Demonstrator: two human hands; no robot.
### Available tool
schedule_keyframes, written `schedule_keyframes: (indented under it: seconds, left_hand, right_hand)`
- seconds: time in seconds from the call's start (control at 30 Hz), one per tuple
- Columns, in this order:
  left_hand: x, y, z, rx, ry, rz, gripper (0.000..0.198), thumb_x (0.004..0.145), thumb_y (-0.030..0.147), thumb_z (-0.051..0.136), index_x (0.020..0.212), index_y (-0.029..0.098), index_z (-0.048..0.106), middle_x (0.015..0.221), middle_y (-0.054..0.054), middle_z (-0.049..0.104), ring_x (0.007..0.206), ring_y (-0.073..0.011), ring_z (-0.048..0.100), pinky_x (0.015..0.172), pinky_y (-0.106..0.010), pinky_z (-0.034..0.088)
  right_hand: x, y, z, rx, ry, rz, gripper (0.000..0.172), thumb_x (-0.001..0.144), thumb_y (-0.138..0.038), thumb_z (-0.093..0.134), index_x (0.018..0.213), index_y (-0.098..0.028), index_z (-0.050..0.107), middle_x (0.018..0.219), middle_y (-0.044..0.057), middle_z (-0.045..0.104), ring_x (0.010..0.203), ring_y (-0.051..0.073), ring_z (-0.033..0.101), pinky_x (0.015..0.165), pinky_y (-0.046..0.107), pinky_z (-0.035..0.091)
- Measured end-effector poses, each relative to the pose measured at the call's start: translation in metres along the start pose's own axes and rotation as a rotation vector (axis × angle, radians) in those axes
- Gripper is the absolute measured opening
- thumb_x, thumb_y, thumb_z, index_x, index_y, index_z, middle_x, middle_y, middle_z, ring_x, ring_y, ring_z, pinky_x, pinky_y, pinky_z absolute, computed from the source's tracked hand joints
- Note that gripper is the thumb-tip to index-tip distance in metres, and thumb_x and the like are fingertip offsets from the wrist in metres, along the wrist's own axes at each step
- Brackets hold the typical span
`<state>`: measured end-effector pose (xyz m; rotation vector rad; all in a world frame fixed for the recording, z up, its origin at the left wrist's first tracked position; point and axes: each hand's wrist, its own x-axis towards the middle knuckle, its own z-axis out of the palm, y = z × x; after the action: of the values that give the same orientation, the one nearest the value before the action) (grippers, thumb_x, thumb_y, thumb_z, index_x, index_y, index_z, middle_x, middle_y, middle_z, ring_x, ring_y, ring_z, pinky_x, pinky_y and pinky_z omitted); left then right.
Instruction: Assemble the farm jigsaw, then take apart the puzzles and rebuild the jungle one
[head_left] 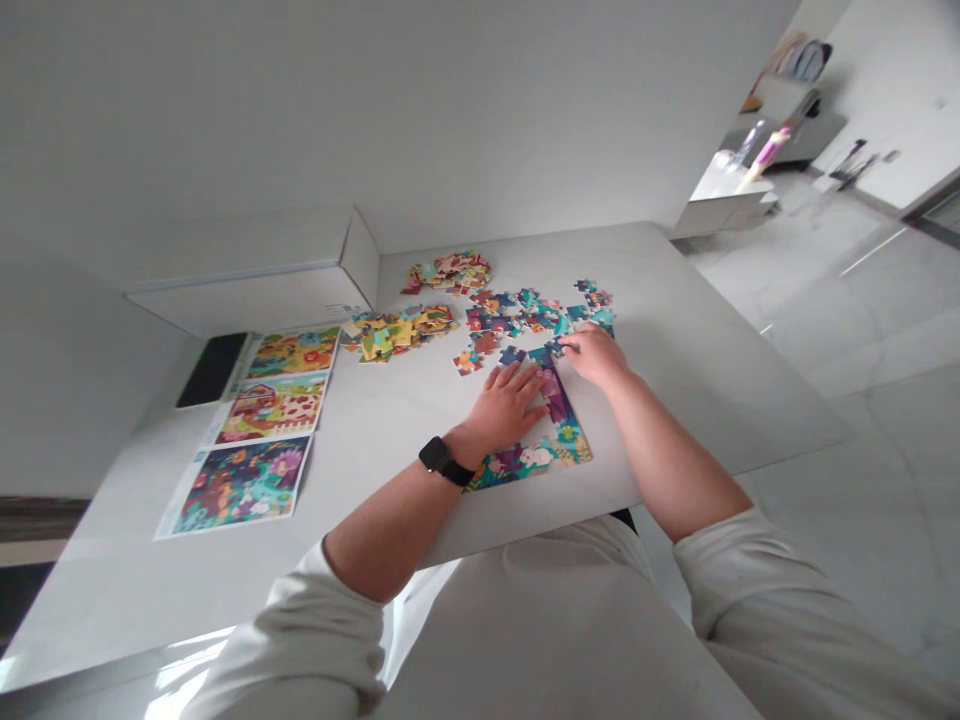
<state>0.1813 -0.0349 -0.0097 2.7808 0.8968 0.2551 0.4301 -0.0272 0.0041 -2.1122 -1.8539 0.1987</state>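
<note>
Nearest, at six o'clock, the person's pale top (pixel 540 630) is facing the near edge of a whitish tabletop (pixel 697 350), and bright sunlight (pixel 180 680) is falling in patches at seven o'clock, below that edge. The joined puzzle section (pixel 574 440) is lying near this edge at four o'clock from the view's centre. The left hand (pixel 510 405), with a black watch (pixel 435 455) on its wrist, is resting flat with fingers spread, grasping nothing. The right hand (pixel 592 352) is bending its fingertips down to a dark blue piece (pixel 553 347) at the section's far end; whether it is gripping or only touching that piece, I cannot tell. Three printed pictures (pixel 262 405) are lying between eight and nine o'clock, with a dark flat slab (pixel 214 370) beside them at nine. Loose puzzle pieces (pixel 491 322) are spreading towards one o'clock, a yellowish pile (pixel 405 332) is sitting near ten, and a reddish pile (pixel 457 268) is sitting at eleven. A white box (pixel 262 295) is standing at ten, before a plain wall (pixel 525 120) that is filling twelve. Beyond the tabletop, pale veined flooring (pixel 862 330) is stretching out at three; at two, a low cabinet (pixel 724 205) is carrying blurred bottles (pixel 770 152).
</note>
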Motion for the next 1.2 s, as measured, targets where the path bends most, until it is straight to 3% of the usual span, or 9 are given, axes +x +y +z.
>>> schedule_keyframes:
  seconds: [0.2,0.4,0.67,0.9,1.03,1.2]
  left_hand:
    - [-0.001,0.002,-0.001,0.007,-0.001,0.000,0.058,0.110,0.049,0.051,0.162,0.024,0.054,0.172,-0.009,0.046,0.163,-0.0372,0.036,0.135,-0.061,0.027]
    - [0.001,-0.001,0.001,0.013,0.009,-0.001,0.057,0.109,0.049,0.054,0.162,0.025,0.054,0.171,-0.009,0.049,0.163,-0.0362,0.037,0.135,-0.061,0.026]
    - [0.000,-0.003,-0.002,-0.031,0.032,0.009,0.056,0.110,0.049,0.053,0.160,0.025,0.055,0.169,-0.010,0.051,0.161,-0.0366,0.039,0.133,-0.061,0.028]
    - [-0.005,-0.049,-0.026,-0.010,0.095,-0.072,0.052,0.109,0.046,0.054,0.156,0.023,0.059,0.167,-0.015,0.052,0.153,-0.0327,0.051,0.129,-0.055,0.040]
    - [-0.005,-0.065,-0.024,0.060,-0.039,-0.095,0.061,0.109,0.051,0.052,0.163,0.023,0.052,0.177,-0.015,0.036,0.163,-0.0379,0.036,0.132,-0.060,0.033]
    - [0.000,-0.063,-0.014,0.156,-0.117,-0.142,0.069,0.108,0.056,0.049,0.170,0.025,0.042,0.180,-0.016,0.030,0.166,-0.0444,0.026,0.133,-0.066,0.028]
  right_hand:
    - [-0.002,-0.004,-0.001,-0.049,0.013,0.063,0.033,0.101,-0.026,0.065,0.129,-0.026,0.083,0.130,0.013,0.071,0.115,0.028,0.067,0.106,0.039,0.052]
    - [-0.006,-0.009,-0.003,0.090,-0.004,-0.145,0.023,0.099,-0.024,0.069,0.112,-0.027,0.088,0.120,0.009,0.073,0.109,0.024,0.068,0.102,0.034,0.051]
    - [-0.007,-0.013,-0.002,0.067,-0.084,-0.157,0.020,0.099,-0.026,0.071,0.108,-0.027,0.089,0.109,0.008,0.075,0.098,0.022,0.069,0.092,0.031,0.051]
    - [-0.006,-0.009,-0.003,0.081,-0.089,-0.204,0.021,0.098,-0.025,0.069,0.107,-0.026,0.088,0.107,0.007,0.077,0.096,0.021,0.070,0.088,0.030,0.052]
    - [-0.002,0.003,-0.012,0.147,0.006,-0.129,0.023,0.098,-0.024,0.065,0.106,-0.026,0.087,0.109,0.006,0.082,0.095,0.020,0.073,0.091,0.030,0.053]
    - [0.005,0.041,-0.030,0.134,0.206,0.145,0.029,0.098,-0.025,0.060,0.112,-0.025,0.086,0.118,0.008,0.083,0.102,0.024,0.074,0.098,0.036,0.054]
